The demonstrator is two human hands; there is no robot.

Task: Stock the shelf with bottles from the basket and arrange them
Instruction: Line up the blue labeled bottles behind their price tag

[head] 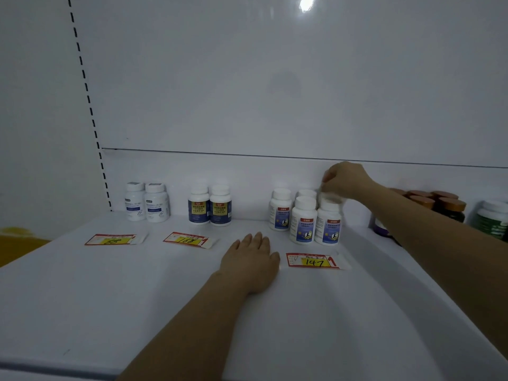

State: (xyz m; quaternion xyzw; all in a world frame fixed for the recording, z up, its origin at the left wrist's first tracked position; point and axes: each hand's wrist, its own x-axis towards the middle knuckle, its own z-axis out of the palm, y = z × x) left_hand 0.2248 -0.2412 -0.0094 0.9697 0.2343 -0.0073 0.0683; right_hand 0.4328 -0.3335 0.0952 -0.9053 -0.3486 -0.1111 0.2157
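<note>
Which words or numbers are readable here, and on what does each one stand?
"88": left price tag, on yellow.
"168", red "1": middle price tag.
"147", red "1": right price tag.
Small print on the tags: too small to read.
Bottle labels: blurred, not readable.

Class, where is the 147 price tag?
Head view, right of centre: the price tag lies on the shelf, beside the left hand, before the purple-labelled bottles.

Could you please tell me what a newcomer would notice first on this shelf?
The right hand stands out, reaching over the cluster of white bottles at the back right of the shelf and seemingly gripping a blurred bottle. The left hand lies flat in the middle, between the 168 price tag and the 147 price tag.
</note>
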